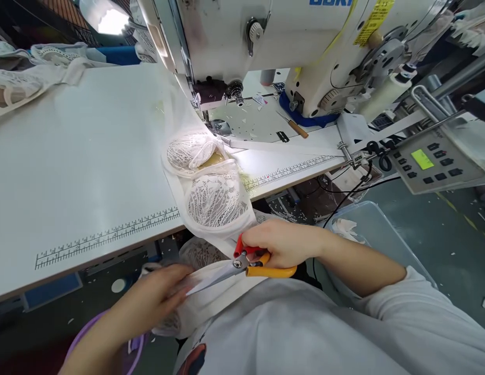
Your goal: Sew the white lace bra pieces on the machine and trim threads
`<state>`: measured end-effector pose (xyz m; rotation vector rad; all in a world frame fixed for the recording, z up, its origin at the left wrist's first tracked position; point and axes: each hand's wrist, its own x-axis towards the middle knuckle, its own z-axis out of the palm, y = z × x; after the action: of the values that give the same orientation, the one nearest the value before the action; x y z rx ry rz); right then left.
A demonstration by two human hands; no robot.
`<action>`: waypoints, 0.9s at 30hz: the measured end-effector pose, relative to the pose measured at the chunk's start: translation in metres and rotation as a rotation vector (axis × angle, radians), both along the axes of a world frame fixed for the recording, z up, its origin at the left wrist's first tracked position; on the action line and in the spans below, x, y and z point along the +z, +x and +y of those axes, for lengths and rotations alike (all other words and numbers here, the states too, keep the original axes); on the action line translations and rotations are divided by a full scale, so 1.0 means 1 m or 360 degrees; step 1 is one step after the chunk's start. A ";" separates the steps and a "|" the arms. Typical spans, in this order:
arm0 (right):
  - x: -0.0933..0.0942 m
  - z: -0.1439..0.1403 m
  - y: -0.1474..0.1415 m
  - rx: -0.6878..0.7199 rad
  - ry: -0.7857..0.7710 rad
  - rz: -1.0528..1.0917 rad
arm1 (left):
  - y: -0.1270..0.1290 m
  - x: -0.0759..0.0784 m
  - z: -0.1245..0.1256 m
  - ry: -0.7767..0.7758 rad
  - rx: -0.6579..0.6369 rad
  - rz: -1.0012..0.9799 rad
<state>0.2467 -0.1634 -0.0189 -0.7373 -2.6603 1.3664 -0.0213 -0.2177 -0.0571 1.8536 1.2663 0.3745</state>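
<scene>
The lace garment point(211, 225) over the table's point(89, 151) front edge looked part-sewn (cups point(216, 200) shaped, tape point(285, 148) apparently uncut); the right hand point(280, 241) gripped scissors point(237, 264), the left hand point(164, 285) indeterminably.

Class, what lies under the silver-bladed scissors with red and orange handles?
Plain white fabric shows beneath the scissors, with the left hand beside their tips. Whatever the scissors and right hand cover cannot be seen.

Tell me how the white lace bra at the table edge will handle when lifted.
The white lace bra will likely feel floppy, since its fabric bends down past the table edge. Openwork lace suggests it is light for its size. Its rounded cups may hold some shape.
</scene>
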 end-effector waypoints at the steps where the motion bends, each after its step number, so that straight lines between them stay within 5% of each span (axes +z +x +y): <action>1: 0.002 0.001 -0.001 0.0008 0.0014 -0.0014 | 0.011 0.003 0.003 -0.0024 -0.0189 -0.0016; 3: 0.005 0.002 -0.003 0.0035 0.0047 -0.0042 | 0.034 0.009 0.007 -0.0003 -0.0315 -0.0164; 7: 0.008 0.009 0.003 0.0080 -0.0051 -0.0062 | 0.060 0.015 0.006 0.0069 -0.0197 -0.0442; 11: 0.008 0.018 0.013 0.0081 -0.0266 -0.0061 | 0.060 0.012 0.000 -0.0221 -0.0096 -0.0554; 16: 0.005 0.022 0.015 0.0045 -0.0177 0.0068 | 0.062 0.017 -0.005 -0.0630 0.0213 -0.0721; 21: 0.006 0.022 0.014 0.0048 -0.0097 0.0196 | 0.068 0.022 -0.006 -0.0518 0.0382 -0.0700; 27: 0.009 0.021 0.012 0.0006 -0.0108 0.0159 | 0.066 0.023 -0.005 -0.0382 0.0320 -0.0751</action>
<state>0.2584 -0.1428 -0.0103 -0.6518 -2.5523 1.4602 0.0451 -0.2226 -0.0342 1.3376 1.1124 0.6911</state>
